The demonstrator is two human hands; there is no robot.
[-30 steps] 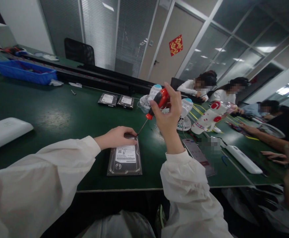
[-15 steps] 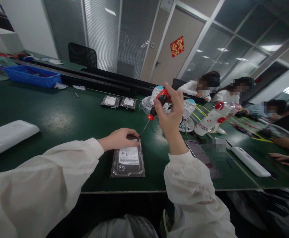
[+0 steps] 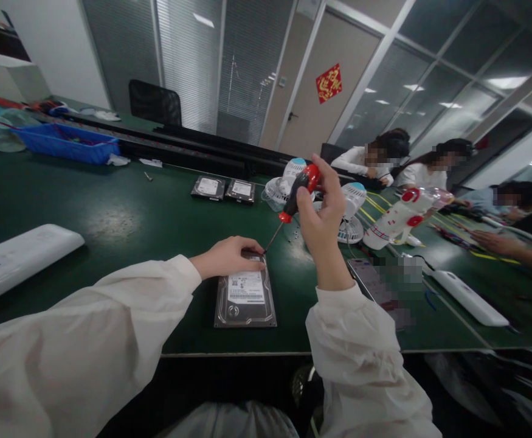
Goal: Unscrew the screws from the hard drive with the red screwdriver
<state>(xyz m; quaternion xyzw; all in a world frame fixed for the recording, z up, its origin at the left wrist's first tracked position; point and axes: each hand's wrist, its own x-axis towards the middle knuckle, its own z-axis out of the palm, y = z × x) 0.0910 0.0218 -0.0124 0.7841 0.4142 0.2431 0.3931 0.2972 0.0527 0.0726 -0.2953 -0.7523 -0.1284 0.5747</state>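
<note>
A silver hard drive (image 3: 245,295) with a white label lies flat near the front edge of the green table (image 3: 120,219). My left hand (image 3: 227,255) rests on its far end, fingers curled over the top corner. My right hand (image 3: 323,216) is closed round the red and black handle of a screwdriver (image 3: 295,193). The screwdriver slants down to the left, and its tip meets the drive's far right corner beside my left fingertips.
Two more hard drives (image 3: 224,188) lie further back. Small white fans (image 3: 288,182) and a white and red toy robot (image 3: 400,219) stand right of my hands. A white casing (image 3: 19,258) lies at left, a blue tray (image 3: 67,143) far left. Other people sit at right.
The view has drifted, so everything sits slightly further right and lower in the picture. Both hands keep their hold and the screwdriver tip stays at the drive's corner.
</note>
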